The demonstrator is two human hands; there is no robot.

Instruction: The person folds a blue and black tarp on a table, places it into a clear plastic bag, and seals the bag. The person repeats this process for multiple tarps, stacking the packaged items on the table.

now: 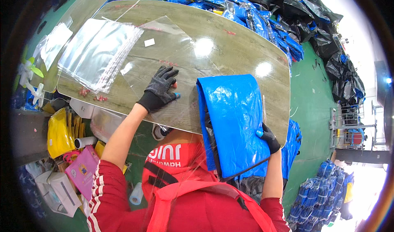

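Well left of the folded blue sheet, a stack of clear plastic bags lies on the surface. Nearer the sheet's left side, the gloved left hand is open, palm down. The sheet itself overhangs the surface's near edge. At its right edge, the gloved right hand grips it, thumb on top. Farther right of it, tied blue bundles are piled.
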